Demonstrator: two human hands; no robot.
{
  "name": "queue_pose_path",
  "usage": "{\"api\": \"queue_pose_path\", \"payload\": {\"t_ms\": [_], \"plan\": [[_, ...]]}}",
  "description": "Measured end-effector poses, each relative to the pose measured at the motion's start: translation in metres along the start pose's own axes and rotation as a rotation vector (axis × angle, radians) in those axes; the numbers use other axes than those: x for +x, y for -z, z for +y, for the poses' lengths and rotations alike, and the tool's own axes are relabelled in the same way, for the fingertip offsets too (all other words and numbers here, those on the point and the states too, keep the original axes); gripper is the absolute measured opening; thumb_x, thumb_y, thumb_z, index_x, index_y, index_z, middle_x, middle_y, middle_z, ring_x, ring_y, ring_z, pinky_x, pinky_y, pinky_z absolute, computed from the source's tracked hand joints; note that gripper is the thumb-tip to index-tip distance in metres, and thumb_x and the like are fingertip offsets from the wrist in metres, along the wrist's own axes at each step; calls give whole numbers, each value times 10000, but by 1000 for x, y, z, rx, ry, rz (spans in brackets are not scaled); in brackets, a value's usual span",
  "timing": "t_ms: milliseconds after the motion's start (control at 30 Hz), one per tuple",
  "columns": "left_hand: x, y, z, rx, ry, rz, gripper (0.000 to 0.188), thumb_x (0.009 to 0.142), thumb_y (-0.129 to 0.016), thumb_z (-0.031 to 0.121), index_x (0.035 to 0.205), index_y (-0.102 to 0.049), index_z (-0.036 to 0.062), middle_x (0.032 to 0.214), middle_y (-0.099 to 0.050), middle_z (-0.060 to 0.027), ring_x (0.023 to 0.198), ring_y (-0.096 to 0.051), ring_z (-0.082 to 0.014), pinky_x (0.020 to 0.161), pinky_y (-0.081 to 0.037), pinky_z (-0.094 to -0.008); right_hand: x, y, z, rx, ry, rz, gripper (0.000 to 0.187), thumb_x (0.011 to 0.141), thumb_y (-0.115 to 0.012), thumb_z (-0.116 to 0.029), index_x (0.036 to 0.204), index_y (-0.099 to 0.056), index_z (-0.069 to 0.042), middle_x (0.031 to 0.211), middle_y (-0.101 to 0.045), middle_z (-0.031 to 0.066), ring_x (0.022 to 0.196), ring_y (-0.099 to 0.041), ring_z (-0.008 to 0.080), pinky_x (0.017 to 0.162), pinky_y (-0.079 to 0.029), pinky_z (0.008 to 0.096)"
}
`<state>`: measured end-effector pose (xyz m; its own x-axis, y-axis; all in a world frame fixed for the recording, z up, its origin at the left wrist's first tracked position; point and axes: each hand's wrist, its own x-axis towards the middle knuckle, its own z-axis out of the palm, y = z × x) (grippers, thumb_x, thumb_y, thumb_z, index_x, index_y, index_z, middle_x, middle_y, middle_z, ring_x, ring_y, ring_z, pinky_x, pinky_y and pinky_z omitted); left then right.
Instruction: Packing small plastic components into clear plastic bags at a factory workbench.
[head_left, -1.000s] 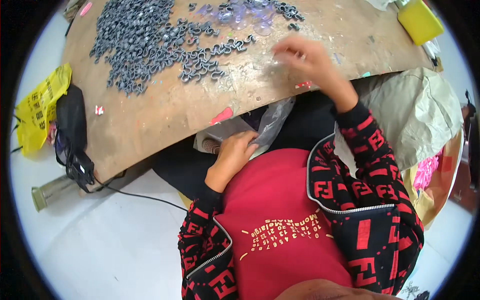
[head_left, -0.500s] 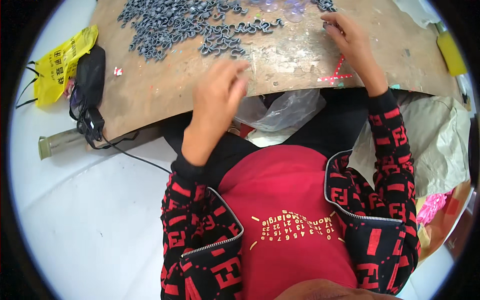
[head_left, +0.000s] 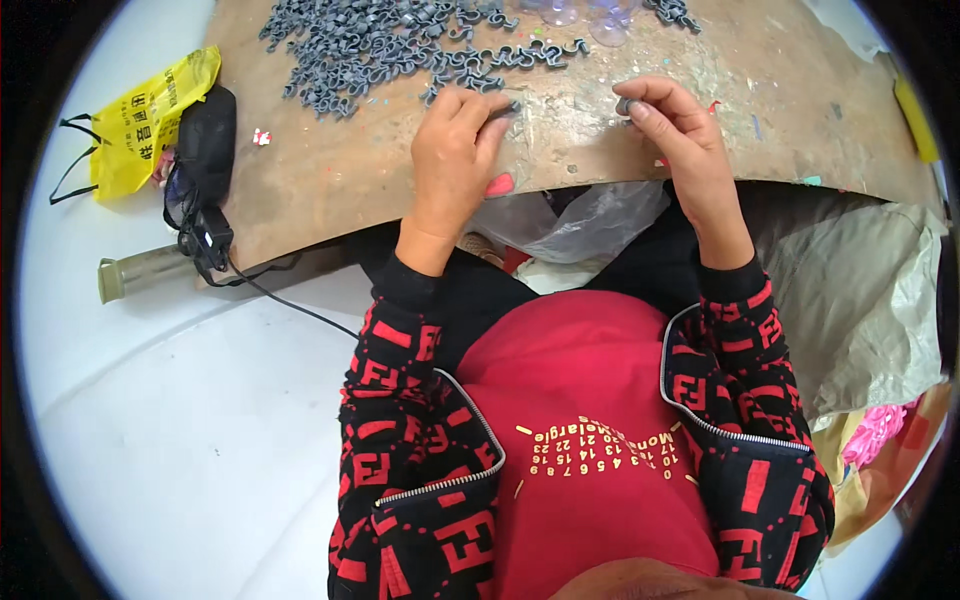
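My left hand (head_left: 450, 150) is closed in a pinch over the near part of the table, and a small grey plastic clip (head_left: 511, 108) sticks out at its fingertips. Across a short gap, my right hand (head_left: 685, 135) pinches another small grey piece (head_left: 624, 105) between thumb and forefinger; it looks like a clip, though the fingers cover part of it. Beyond my left hand spreads a large heap of grey, wavy plastic clips (head_left: 375, 60). Farther off, above my right hand, lie clear suction cups (head_left: 610, 25) and a smaller cluster of grey clips (head_left: 675, 13).
The worn brown table (head_left: 310, 190) has a curved near edge. On its left are a black case (head_left: 208, 145), a yellow bag (head_left: 150, 125) and a power adapter (head_left: 207, 238) with a cable. A red scrap (head_left: 499, 185) lies by the edge. A clear plastic bag (head_left: 590, 230) hangs over my lap.
My right hand has come nearer and left, away from the small cluster, covering most of the red-and-white strip. My left hand, blurred before, now shows a grey clip at its fingertips. The view shifted slightly.
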<state>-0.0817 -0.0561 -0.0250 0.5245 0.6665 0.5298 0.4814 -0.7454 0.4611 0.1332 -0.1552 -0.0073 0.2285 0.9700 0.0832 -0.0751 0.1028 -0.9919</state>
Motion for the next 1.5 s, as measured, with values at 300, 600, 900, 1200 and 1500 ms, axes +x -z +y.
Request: {"api": "queue_pose_path", "payload": {"t_ms": [300,600,900,1200,1500], "plan": [[-1,8,6,-237,167,29,168,778,-669,54,944,-653,30,852,-592,-82,644,-577,-178,585,-460,-280,6,-4,23,-56,57,8,184,921,-547,-88,1093,-582,-33,992,-578,-4,855,-530,69,771,-431,208],[56,23,3,-189,69,52,177,771,-653,37,948,-648,45,864,-599,-92,626,-591,-190,564,-455,-289,2,-7,26,-85,91,46,165,908,-543,-24,1073,-544,-19,956,-561,-7,823,-539,66,758,-434,200],[135,-50,-34,107,-169,-44,82,747,-617,98,803,-614,39,791,-618,-164,783,-597,-363,683,-469,-455,0,-5,27,3,23,20,122,868,-586,12,956,-516,-36,937,-539,1,829,-509,52,737,-402,186],[115,-26,-29,-226,160,46,187,818,-636,155,915,-584,4,878,-631,-146,726,-609,-240,674,-496,-352,0,-7,31,-190,106,47,167,835,-594,50,972,-563,-41,940,-573,26,878,-555,101,774,-437,225],[24,7,16,-1565,786,-74,150,903,-572,66,1037,-508,39,971,-622,-123,876,-645,-203,783,-549,-317,11,-11,21,-855,405,-49,188,805,-619,-8,987,-636,-53,921,-602,64,830,-583,179,753,-448,263]]}}
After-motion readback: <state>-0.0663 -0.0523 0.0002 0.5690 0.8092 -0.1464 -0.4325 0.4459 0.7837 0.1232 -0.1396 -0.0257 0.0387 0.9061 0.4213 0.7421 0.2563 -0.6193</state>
